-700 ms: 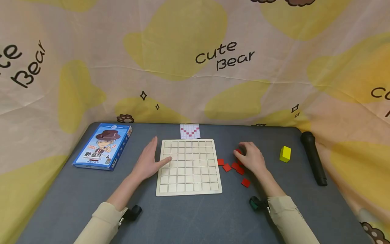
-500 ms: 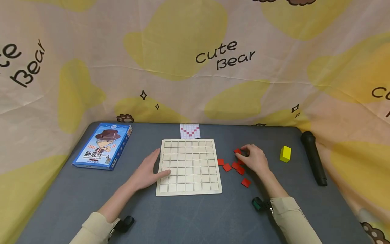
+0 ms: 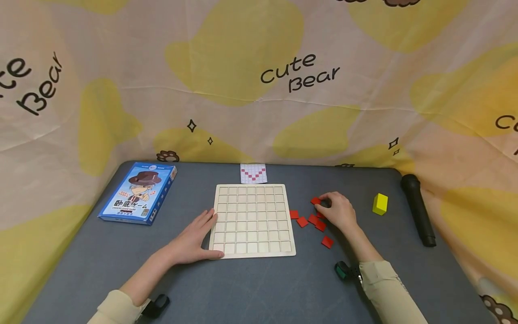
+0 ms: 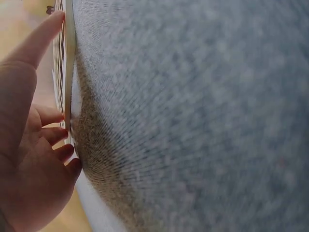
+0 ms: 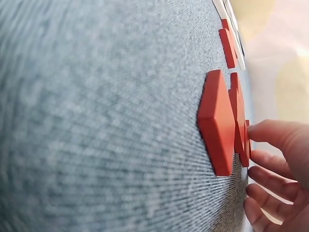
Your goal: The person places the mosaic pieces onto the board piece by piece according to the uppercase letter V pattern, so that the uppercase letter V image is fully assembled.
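Observation:
My left hand (image 3: 190, 243) rests at the left edge of a pale wooden grid board (image 3: 252, 222). Its fingers lie along that side, while the thumb (image 4: 41, 38) reaches over the near corner. To the right of the board lie several red square tiles (image 3: 302, 222), some overlapping. Over the far end of this group is my right hand (image 3: 339, 210), thumb and index finger apart, fingertips right at a red tile (image 3: 315, 200). In the right wrist view, the thumb overlaps the tiles' far side and the fingers curve loosely; a nearer red tile (image 5: 216, 123) lies in front.
A small card (image 3: 253, 173) with a pink V pattern on a grid lies behind the board. At left is a blue game box (image 3: 137, 193). A yellow block (image 3: 380, 204) and a black microphone (image 3: 418, 210) stand to the right. A printed curtain (image 3: 259, 90) hangs behind the table.
My left hand has slid toward me along the board's left side, its thumb now at the near corner. The right hand drew back slightly, uncovering more of the far red tile, then stayed there.

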The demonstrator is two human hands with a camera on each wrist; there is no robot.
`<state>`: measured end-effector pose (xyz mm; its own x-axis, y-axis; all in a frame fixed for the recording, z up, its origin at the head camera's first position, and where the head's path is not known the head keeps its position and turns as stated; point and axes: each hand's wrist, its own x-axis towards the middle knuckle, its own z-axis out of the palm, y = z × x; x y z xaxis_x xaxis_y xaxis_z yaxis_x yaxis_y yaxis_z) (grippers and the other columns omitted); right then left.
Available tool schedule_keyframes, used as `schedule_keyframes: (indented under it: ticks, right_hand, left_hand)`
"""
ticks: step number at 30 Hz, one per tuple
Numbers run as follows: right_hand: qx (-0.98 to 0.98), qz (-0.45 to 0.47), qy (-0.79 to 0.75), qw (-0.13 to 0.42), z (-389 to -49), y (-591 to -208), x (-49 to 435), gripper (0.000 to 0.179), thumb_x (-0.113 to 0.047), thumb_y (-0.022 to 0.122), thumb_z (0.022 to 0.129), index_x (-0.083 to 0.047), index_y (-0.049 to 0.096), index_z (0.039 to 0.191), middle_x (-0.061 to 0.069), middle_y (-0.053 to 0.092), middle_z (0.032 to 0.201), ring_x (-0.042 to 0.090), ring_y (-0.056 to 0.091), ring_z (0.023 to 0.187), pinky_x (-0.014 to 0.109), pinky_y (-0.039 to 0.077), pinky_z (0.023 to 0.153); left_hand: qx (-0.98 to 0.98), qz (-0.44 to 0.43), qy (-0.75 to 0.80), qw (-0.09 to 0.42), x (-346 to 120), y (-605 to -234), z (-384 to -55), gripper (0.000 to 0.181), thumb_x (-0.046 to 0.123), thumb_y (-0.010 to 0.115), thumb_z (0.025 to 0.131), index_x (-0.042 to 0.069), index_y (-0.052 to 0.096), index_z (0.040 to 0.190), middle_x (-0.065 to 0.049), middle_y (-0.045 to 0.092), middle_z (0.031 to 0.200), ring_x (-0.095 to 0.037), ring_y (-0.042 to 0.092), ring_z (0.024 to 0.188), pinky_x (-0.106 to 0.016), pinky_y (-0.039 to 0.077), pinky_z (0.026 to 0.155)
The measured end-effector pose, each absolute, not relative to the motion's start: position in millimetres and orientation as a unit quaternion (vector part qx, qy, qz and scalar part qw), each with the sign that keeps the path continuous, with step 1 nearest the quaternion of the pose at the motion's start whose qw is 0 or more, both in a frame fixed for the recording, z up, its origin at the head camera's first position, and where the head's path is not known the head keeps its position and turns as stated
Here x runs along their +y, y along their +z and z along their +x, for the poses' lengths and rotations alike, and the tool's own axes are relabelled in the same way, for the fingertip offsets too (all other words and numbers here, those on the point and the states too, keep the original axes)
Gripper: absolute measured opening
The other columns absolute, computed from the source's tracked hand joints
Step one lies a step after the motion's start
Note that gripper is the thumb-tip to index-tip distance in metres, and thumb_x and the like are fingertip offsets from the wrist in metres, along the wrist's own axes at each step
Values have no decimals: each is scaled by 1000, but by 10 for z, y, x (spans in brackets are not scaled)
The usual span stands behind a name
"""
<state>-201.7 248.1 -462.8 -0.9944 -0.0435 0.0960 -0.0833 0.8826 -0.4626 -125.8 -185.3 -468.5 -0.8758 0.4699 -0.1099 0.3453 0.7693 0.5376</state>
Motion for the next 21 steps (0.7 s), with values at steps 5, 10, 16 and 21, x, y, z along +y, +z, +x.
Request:
schedule_keyframes:
  ticks: [5,10,16,21]
  right_hand:
    - [-968,36,243,47,-2009,-4642,2479,32,-29,74,85,-5,72,106,18,63,112,31,56,90,48,48,78]
    - [-967,32,248,48,-2007,-4649,2475,32,-30,74,85,-6,72,106,18,63,113,31,57,90,49,49,77]
    - [-961,33,270,44,-1988,-4639,2425,32,-31,74,86,-7,72,107,16,65,110,31,57,91,48,48,79]
    - [-955,45,288,50,-1934,-4637,2297,31,-31,75,85,-8,72,106,15,65,110,31,59,95,48,48,82]
  left_hand:
    - [933,221,252,133,-1870,-4677,-1264,112,69,68,77,3,22,155,-15,12,162,-37,7,147,-61,19,111]
    - [933,226,246,129,-1885,-4687,-1269,112,69,67,77,3,21,155,-15,13,162,-37,8,147,-62,18,111]
    - [935,235,238,121,-1890,-4702,-1261,111,68,66,78,3,21,155,-16,12,162,-37,9,147,-61,18,112]
    - [937,239,227,117,-1883,-4686,-1253,109,66,67,79,2,21,154,-17,12,161,-37,10,147,-61,19,112]
